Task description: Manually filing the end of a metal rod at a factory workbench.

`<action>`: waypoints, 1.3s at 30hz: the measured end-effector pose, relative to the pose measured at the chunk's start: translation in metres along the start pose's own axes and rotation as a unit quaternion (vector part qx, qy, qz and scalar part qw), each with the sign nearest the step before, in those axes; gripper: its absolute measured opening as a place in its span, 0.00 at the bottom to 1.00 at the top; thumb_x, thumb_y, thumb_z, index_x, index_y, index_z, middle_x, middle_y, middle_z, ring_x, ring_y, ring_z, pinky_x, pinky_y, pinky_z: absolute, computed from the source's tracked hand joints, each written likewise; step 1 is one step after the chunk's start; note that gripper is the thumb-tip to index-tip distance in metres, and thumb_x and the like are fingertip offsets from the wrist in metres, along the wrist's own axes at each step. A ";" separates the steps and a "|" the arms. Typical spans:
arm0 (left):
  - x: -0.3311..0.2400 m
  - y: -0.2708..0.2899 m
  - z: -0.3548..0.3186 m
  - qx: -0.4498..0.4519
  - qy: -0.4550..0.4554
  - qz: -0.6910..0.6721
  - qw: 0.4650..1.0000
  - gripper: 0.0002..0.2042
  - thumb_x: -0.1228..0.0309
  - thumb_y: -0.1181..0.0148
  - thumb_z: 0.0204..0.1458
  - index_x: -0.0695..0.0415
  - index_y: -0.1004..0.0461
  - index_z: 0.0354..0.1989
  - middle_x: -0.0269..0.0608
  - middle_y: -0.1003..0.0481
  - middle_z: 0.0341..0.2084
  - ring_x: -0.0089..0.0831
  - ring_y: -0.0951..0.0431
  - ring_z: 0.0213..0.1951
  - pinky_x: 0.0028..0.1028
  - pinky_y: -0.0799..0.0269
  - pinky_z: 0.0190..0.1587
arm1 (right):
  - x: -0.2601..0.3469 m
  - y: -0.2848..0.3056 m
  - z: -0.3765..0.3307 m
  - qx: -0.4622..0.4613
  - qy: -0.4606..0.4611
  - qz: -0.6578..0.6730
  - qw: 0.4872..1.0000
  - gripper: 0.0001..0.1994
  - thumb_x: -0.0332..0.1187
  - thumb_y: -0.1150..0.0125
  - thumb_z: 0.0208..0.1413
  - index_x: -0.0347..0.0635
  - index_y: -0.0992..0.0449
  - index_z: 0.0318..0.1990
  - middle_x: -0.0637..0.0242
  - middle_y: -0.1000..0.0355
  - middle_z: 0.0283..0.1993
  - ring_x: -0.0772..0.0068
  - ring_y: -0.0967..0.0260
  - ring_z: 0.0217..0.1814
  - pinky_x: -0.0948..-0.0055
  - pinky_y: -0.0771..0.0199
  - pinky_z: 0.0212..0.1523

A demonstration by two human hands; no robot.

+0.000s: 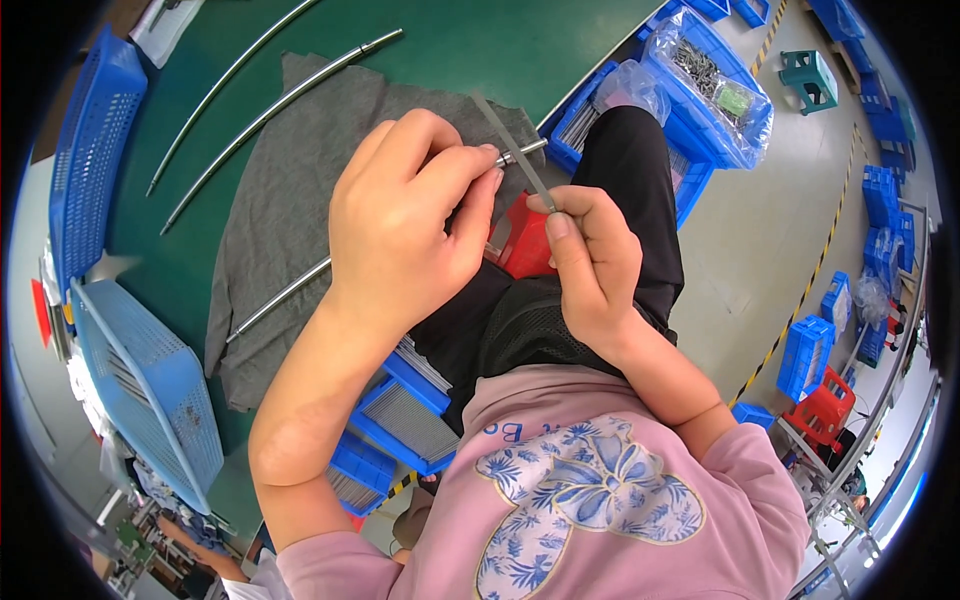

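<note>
My left hand (405, 215) is closed around a thin shiny metal rod (285, 298), which runs from the grey cloth (265, 215) under my hand. Its stepped tip pokes out past my thumb and forefinger. Between the thumb and fingers of my right hand (600, 255) is pinched a narrow flat grey file (515, 150). The file lies across the rod close to its tip; whether the two touch I cannot tell. Two more metal rods, a thicker one (275, 108) and a thinner one (220, 88), rest on the green tabletop (450, 45), the thicker partly over the cloth.
Blue perforated baskets (150, 385) stand along the left side. Beside my right leg, a blue bin (735, 145) holds small metal parts in plastic. Bins of thin rods (405, 410) sit below my left arm. A green stool (808, 80) stands on the floor. Another person's arm (200, 548) shows lower left.
</note>
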State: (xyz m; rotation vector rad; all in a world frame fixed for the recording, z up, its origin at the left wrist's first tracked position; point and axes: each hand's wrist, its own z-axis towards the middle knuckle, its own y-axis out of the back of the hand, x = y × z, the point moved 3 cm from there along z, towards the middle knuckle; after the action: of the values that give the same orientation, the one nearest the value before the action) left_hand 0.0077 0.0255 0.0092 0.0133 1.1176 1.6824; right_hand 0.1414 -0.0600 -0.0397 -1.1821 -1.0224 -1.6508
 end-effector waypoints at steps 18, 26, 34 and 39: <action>0.001 -0.001 0.003 0.014 0.035 -0.051 0.998 0.06 0.82 0.37 0.34 0.60 0.26 0.23 0.38 0.31 0.22 0.37 0.31 0.24 0.31 0.34 0.26 | 0.014 -0.001 0.014 0.067 -0.055 -0.087 0.992 0.04 0.23 0.46 0.54 0.36 0.25 0.35 0.58 0.32 0.21 0.65 0.33 0.18 0.73 0.37 0.20; -0.003 -0.002 -0.001 0.018 0.039 -0.056 0.997 0.06 0.82 0.37 0.35 0.60 0.27 0.22 0.38 0.31 0.22 0.38 0.31 0.24 0.32 0.34 0.26 | 0.019 -0.002 0.018 0.079 -0.027 -0.118 0.990 0.05 0.22 0.46 0.55 0.34 0.26 0.38 0.54 0.31 0.21 0.59 0.30 0.19 0.71 0.33 0.21; -0.001 -0.001 0.002 0.009 0.041 -0.047 0.998 0.06 0.83 0.37 0.34 0.61 0.27 0.22 0.38 0.31 0.22 0.37 0.31 0.24 0.31 0.34 0.26 | 0.026 0.002 0.018 0.089 0.004 -0.167 0.982 0.06 0.24 0.46 0.55 0.36 0.27 0.39 0.54 0.27 0.27 0.52 0.29 0.23 0.67 0.31 0.21; -0.002 0.001 0.006 0.020 0.026 -0.040 0.999 0.06 0.85 0.36 0.38 0.63 0.27 0.23 0.38 0.31 0.21 0.32 0.30 0.23 0.27 0.35 0.24 | 0.027 0.004 0.019 0.116 0.006 -0.202 0.972 0.07 0.23 0.47 0.55 0.34 0.28 0.40 0.53 0.25 0.29 0.54 0.26 0.26 0.69 0.29 0.23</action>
State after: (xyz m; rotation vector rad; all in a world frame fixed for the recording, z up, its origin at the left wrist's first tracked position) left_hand 0.0108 0.0278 0.0138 -0.0494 1.1758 1.5968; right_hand 0.1453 -0.0485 -0.0087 -0.8458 -1.4790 -1.7785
